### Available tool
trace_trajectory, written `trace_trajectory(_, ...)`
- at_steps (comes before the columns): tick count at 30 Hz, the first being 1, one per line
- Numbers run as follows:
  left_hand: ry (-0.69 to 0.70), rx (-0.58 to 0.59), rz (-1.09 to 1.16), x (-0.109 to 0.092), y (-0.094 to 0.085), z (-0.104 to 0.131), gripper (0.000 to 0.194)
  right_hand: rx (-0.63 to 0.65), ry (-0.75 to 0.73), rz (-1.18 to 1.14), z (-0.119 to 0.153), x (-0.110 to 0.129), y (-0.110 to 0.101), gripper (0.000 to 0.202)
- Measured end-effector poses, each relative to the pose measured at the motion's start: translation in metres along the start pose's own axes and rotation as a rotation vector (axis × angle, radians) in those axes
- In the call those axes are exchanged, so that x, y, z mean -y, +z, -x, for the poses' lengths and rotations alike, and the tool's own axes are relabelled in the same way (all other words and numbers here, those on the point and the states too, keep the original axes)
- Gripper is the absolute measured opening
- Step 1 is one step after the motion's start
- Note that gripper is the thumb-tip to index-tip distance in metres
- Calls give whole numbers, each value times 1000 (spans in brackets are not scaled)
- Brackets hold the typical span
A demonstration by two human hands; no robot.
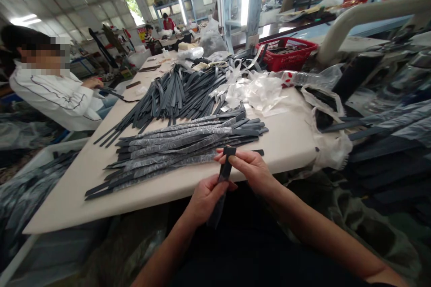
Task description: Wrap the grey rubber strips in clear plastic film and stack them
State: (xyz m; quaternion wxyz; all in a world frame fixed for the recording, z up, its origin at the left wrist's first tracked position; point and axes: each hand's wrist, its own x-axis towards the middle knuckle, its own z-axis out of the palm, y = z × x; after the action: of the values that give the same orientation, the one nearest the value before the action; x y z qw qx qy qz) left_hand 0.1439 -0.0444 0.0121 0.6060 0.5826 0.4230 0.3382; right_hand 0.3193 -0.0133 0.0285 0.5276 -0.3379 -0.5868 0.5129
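Observation:
In the head view, a dark grey strap (pixel 226 169) is upright at the table's near edge, its lower part running down in front of my dark clothing. My left hand (pixel 206 197) is closed round it lower down, where it looks wrapped in clear plastic. Higher up, my right hand (pixel 253 169) pinches it near the top end between thumb and fingers. Just beyond my hands lies a stack of plastic-sleeved straps (pixel 175 143), ends to left and right. Farther back is a large heap of loose bare straps (pixel 178 92).
The pale table (pixel 289 130) extends away from me. Crumpled clear plastic and white strips (pixel 259 92) lie on its right, before a red basket (pixel 288 54). A co-worker in white (pixel 57 94) sits left. A bin (pixel 37 188) of wrapped straps stands lower left.

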Motion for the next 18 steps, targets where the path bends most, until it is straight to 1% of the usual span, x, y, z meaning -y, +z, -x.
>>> trace_trajectory(2, -36, 29, -86, 1, 2, 12, 40, -77, 13, -63, 5, 0, -4, 25)
trace_trajectory(4, -72, 56, -107, 5, 4, 21, 42, -137, 17, -116, 9, -2, -6, 25)
trace_trajectory(5, -95, 73, -71, 8, 4, 24, 42, -138, 32, -133, 10, -3, -7, 25)
trace_trajectory(7, -143, 101, 100, 16, 0, 27, 40, -110, 78, -141, 12, -5, -11, 25)
trace_trajectory(9, -169, 76, 315, 25, -10, 30, 40, -102, 103, -124, 13, -4, -18, 25)
trace_trajectory(10, -163, 27, 396, 28, -18, 31, 40, -127, 95, -111, 14, -2, -25, 25)
trace_trajectory(12, -124, -136, 495, 32, -36, 37, 40, -239, 37, -83, 13, 5, -42, 24)
trace_trajectory(15, -66, -440, 613, 30, -70, 50, 43, -501, -26, -64, 10, 15, -77, 23)
trace_trajectory(17, -22, -641, 685, 26, -95, 58, 47, -675, -32, -107, 7, 19, -99, 25)
trace_trajectory(18, -5, -739, 707, 24, -106, 61, 45, -735, -28, -134, 5, 19, -108, 25)
